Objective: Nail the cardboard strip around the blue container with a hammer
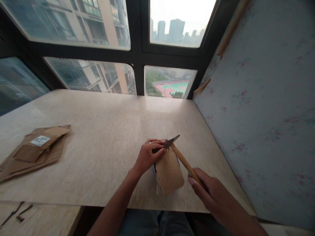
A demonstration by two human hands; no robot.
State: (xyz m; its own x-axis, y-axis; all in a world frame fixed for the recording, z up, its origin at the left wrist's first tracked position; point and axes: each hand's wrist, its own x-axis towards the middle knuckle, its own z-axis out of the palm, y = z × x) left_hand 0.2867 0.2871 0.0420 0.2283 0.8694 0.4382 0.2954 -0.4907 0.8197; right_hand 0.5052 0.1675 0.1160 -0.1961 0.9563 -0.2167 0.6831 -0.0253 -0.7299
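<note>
Grips a hammer (pixel 183 159) in the right hand (pixel 205 186), now curls the left hand (pixel 148 154), can't tell if gripping, at a brown block (pixel 169 173) on the counter (pixel 98 131), with the wall (pixel 258 114) at right, cardboard (pixel 29 152) well left.

Right grip (pixel 203 186) was closed round the wooden handle of a hammer (pixel 183 159); hammer head sat at the fingertips of the left grip (pixel 146 155), contact unclear. Left grip, ring (pixel 150 142) on one finger, lay at the far end of a brown-topped block (pixel 169 173) on the pale surface (pixel 103 131). Flattened cardboard (pixel 31 152) lay well left. Window (pixel 169 81) stood beyond, floral wall (pixel 265 114) right.
</note>
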